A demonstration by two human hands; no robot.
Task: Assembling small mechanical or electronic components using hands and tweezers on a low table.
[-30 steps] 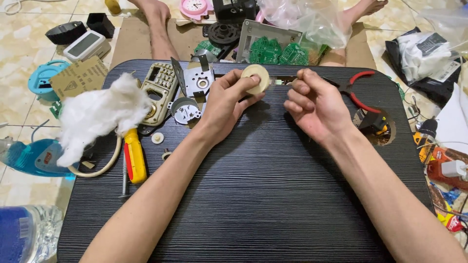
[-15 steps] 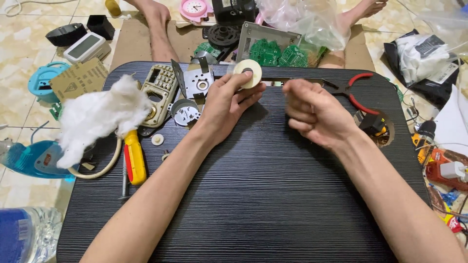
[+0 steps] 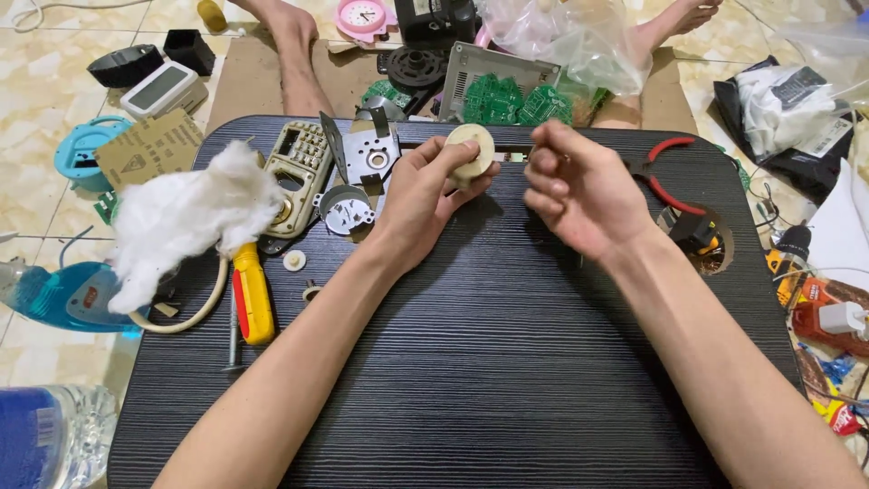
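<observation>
The left hand (image 3: 425, 195) holds a small cream-coloured round part (image 3: 470, 152), disc-like with a hole or hub at its middle, pinched between thumb and fingertips and raised just above the far edge of the black wood-grain table (image 3: 507, 362). The right hand (image 3: 579, 195) hangs just beside it, fingers curled loosely inward and holding nothing that can be seen, though the fingertips turn away from the camera, so a very small piece there cannot be ruled out. By the look of it the work in hand is inspecting or working on this round part, taken from dismantled gear. Any further handling seems to call for a steady pinch by the left hand and a fine fingertip grip by the right, or a tool from close by: the red-handled pliers (image 3: 665, 172) lie on the table past the right hand, the yellow-and-red screwdriver (image 3: 253, 294) well to the left. Also near the left hand lie a beige keypad housing (image 3: 299, 172), a grey metal bracket (image 3: 367, 158) and a wad of white cotton (image 3: 186, 217); green circuit boards (image 3: 511, 101) sit beyond the table edge. The back of the round part is hidden by the fingers, and the small bits around the bracket are too tiny to identify.
</observation>
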